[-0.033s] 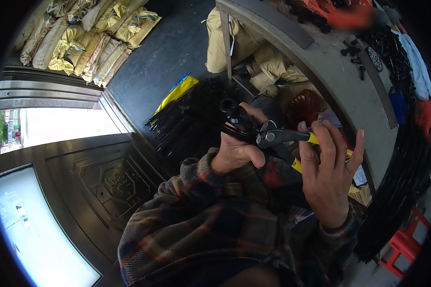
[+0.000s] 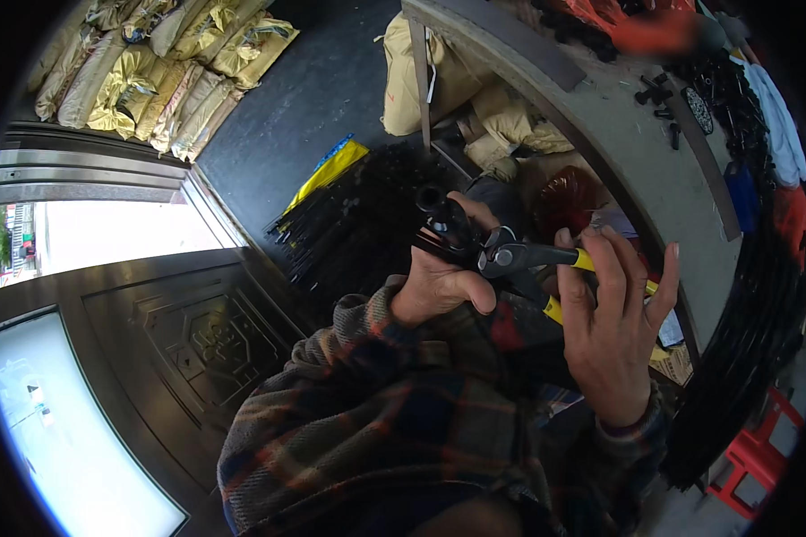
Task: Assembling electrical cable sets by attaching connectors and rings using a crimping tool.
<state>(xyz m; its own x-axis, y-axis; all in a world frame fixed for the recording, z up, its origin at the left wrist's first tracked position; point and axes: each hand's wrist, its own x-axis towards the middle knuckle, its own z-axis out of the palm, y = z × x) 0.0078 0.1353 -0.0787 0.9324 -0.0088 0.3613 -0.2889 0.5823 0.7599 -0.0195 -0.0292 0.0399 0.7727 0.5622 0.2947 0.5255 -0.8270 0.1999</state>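
The right hand [image 2: 611, 345] holds pliers [image 2: 533, 256] loosely, so they could slip. Left of the pliers, the left hand [image 2: 437, 282] grips a black tube [image 2: 441, 213].

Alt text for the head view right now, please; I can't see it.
Left hand grips a black tubular part, while the right hand, fingers spread, is at the handles of yellow-handled pliers, their head beside the part. Around them: a worktable at right, stacked sacks upper left, a dark door lower left.

Daylight glares through the doorway [image 2: 134, 234]; edges bend.
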